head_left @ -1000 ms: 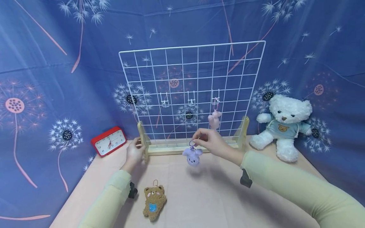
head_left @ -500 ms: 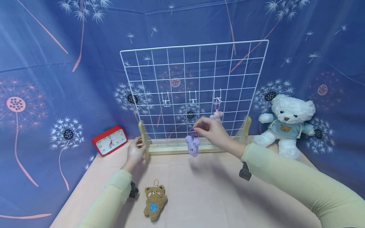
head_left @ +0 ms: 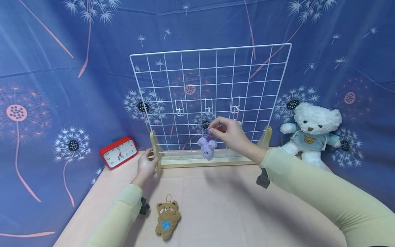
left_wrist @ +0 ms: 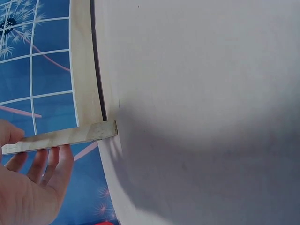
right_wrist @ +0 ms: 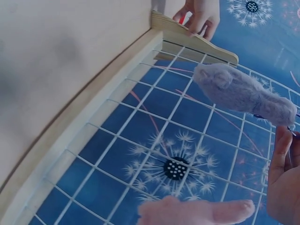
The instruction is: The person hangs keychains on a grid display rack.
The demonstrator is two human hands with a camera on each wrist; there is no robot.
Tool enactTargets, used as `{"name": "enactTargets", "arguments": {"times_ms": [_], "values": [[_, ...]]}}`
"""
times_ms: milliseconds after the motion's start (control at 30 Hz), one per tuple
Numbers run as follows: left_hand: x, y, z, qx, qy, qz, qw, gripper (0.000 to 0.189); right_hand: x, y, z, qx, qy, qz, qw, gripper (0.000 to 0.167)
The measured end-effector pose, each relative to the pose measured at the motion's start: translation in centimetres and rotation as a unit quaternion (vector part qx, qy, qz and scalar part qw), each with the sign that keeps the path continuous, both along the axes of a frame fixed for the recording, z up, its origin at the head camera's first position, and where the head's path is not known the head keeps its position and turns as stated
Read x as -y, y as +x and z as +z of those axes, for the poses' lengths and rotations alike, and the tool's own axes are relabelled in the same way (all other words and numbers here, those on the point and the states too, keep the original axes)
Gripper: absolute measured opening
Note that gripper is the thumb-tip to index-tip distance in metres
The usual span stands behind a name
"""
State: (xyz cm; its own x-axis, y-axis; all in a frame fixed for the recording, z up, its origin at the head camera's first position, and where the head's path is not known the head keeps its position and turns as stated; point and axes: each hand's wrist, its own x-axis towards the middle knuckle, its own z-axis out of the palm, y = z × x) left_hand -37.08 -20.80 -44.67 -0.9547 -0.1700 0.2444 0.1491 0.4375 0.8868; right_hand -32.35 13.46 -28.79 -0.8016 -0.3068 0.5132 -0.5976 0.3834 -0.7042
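My right hand [head_left: 230, 134] pinches the ring of a lilac plush keychain [head_left: 207, 150], which hangs below the fingertips in front of the white wire grid [head_left: 200, 68]. The middle hook [head_left: 208, 109] is a little above that hand. With thumb and fingers on either side, my left hand [left_wrist: 35, 183] grips the wooden side support [left_wrist: 61, 139] of the grid's stand. A pink plush keychain [right_wrist: 192, 213] hangs from the right hook [head_left: 235, 107], mostly hidden behind my right hand in the head view. On the table lies a brown bear keychain [head_left: 167, 221] with a wire loop.
A red alarm clock [head_left: 118, 152] stands left of the grid, beside my left hand. At the right, a white teddy bear [head_left: 318, 130] in a blue hoodie sits against the patterned blue cloth [head_left: 364, 137]. The left hook [head_left: 180, 110] on the grid carries nothing.
My right hand has risen with the lilac plush keychain, from near the stand's base toward the middle hook. It now covers most of the pink keychain. My left hand has stayed on the support.
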Motion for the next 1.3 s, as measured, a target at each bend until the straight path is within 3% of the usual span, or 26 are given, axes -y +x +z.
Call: {"name": "enactTargets", "arguments": {"times_ms": [733, 1067, 1300], "values": [[0.0, -0.1, -0.2, -0.011, -0.007, -0.001, 0.9999, 0.049, 0.9, -0.9, 2.8, -0.040, -0.043, -0.024, 0.9980, 0.010], [0.1, -0.3, -0.3, -0.015, 0.001, -0.009, 0.9999, 0.049, 1.2, -1.4, 3.4, -0.025, -0.080, -0.043, 0.9956, 0.012], [0.1, -0.2, -0.3, -0.013, -0.003, -0.007, 0.9999, 0.050, 1.1, -1.7, 3.3, -0.016, -0.069, -0.065, 0.9954, 0.014]]}}
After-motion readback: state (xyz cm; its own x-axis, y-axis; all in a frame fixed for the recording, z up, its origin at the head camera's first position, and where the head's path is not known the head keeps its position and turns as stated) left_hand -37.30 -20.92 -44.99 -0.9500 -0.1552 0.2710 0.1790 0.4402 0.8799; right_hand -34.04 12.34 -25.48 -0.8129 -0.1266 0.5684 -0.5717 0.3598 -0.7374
